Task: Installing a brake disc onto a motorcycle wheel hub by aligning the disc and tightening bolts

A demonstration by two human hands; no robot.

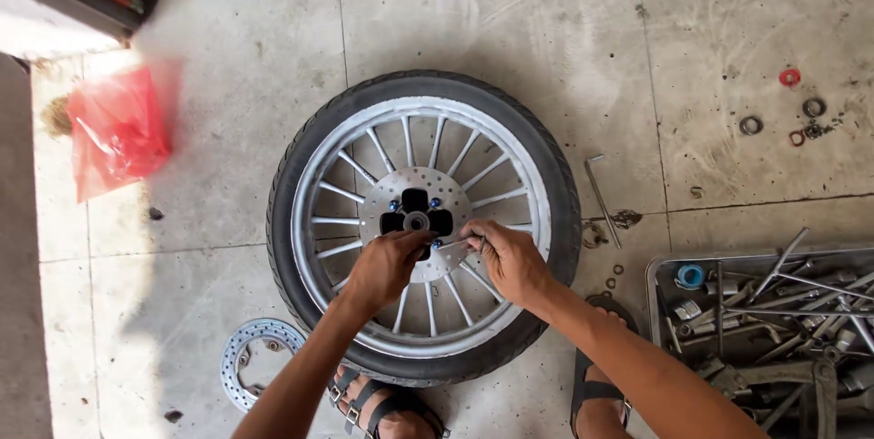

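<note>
Grey concrete floor [228,20], and flat on it lies the black-tyred, silver-spoked motorcycle wheel [423,225]. Left hand [387,261] pinches at the drilled steel brake disc [414,216]; right hand [510,257] grips a thin metal tool [452,244]. One slip, I reckon, and knuckles hit spokes.

place: a motorcycle repair workshop, work done on the floor
floor: stained concrete slabs [510,11]
wheel: a spoked motorcycle wheel [423,225] lies flat with its tyre on
tools: a metal tray [657,268] crammed with wrenches and sockets
loose parts: a spare brake disc [241,355], a hex key [601,195], washers and bearings [801,116] scattered about
</note>
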